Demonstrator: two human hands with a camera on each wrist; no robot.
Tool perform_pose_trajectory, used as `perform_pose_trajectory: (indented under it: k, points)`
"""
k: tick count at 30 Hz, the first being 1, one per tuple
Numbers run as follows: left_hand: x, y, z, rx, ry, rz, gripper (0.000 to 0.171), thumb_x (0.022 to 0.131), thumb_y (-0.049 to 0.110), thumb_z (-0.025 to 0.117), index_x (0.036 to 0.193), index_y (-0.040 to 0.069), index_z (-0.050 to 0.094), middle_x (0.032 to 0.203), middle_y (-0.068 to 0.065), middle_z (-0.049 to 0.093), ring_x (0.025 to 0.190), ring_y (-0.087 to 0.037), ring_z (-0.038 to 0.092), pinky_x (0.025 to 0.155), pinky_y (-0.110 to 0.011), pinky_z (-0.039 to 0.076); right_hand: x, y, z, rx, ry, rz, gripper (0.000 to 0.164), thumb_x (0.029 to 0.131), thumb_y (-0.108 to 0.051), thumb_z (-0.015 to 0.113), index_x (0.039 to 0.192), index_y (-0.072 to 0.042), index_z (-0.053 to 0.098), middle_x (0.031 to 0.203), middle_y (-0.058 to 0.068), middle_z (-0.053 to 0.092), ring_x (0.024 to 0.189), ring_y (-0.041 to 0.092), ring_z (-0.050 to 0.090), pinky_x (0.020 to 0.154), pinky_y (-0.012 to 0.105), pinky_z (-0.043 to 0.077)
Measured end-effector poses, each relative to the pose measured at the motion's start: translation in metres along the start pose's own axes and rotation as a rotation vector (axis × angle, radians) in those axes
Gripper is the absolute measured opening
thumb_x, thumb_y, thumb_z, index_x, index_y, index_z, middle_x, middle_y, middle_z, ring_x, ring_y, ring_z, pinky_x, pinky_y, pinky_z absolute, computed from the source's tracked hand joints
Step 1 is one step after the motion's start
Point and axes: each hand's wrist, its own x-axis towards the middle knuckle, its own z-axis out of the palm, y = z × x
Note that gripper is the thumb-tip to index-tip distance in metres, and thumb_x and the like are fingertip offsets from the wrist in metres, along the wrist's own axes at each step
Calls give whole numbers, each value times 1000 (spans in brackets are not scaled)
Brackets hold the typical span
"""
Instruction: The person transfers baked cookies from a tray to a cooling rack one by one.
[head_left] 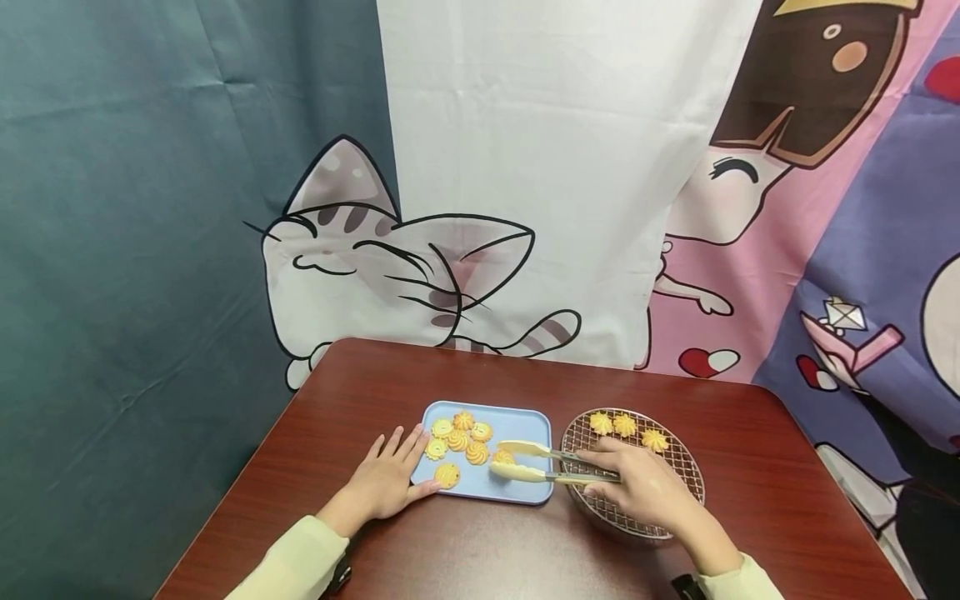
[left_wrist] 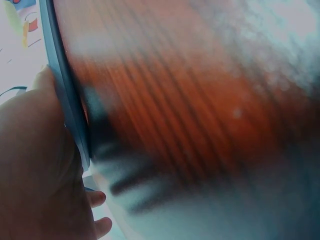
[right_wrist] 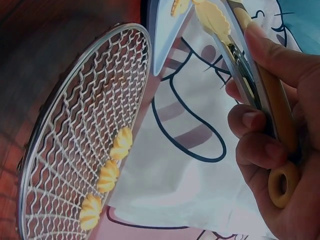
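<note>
My left hand (head_left: pixel 386 483) lies at the left edge of a light-blue tray (head_left: pixel 521 418), fingers spread and straight, thumb along its near rim. Several piped butter cookies (head_left: pixel 457 440) are on the tray's left and middle. With my right hand (head_left: pixel 648 486) I grip tongs (head_left: pixel 519 473) with cream-coloured tips and metal arms. Those tips stand on either side of one cookie (head_left: pixel 503 457) near the tray's right part. In the right wrist view, fingers and thumb curl round the tongs' handles (right_wrist: pixel 278 107). The left wrist view shows the thumb side of the hand against the tray's edge (left_wrist: pixel 65 90).
Right of the tray is a round wire rack (head_left: pixel 693 477), partly under my right hand. Three cookies (right_wrist: pixel 108 176) sit along its far side. Both stand on a reddish-brown table (head_left: pixel 420 367), with a cartoon-printed curtain (head_left: pixel 555 167) hanging behind it.
</note>
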Motion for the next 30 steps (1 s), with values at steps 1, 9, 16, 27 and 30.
perform_pose_trajectory:
  k: [1, 9, 16, 27, 30]
  points:
    - [0, 0, 0, 1, -1, -1, 90, 97, 73, 38, 161, 11, 29, 168, -8, 24, 152, -40, 23, 120, -60, 19, -1, 1, -1, -5, -1, -1, 47, 79, -33, 86, 123, -21, 75, 107, -13, 66, 79, 0, 58, 63, 27, 52]
    - [0, 1, -1, 2, -4, -7, 90, 97, 74, 37, 161, 11, 28, 168, -8, 24, 152, -39, 23, 120, -59, 20, -6, 5, -5, 20, 14, -32, 46, 79, -31, 86, 123, -18, 75, 104, -12, 66, 75, -1, 54, 61, 26, 50]
    - [-1, 2, -2, -6, -11, -3, 89, 97, 72, 38, 161, 11, 28, 168, -8, 24, 152, -40, 23, 120, -59, 19, -14, 10, -12, -7, 20, -3, 47, 78, -33, 87, 122, -20, 76, 104, -12, 66, 77, 1, 56, 62, 27, 51]
    - [1, -1, 2, -1, -8, -6, 90, 97, 73, 38, 162, 12, 26, 168, -7, 22, 153, -40, 22, 120, -60, 18, -32, 18, -22, -81, 58, 29, 46, 77, -36, 87, 120, -23, 77, 108, -10, 68, 85, 5, 64, 69, 32, 55]
    - [1, -1, 3, -1, -4, -6, 90, 97, 73, 38, 162, 12, 27, 168, -7, 22, 153, -39, 22, 121, -59, 18, -37, 19, -25, -94, 67, 42, 46, 76, -36, 87, 119, -24, 77, 110, -8, 69, 85, 8, 67, 68, 33, 55]
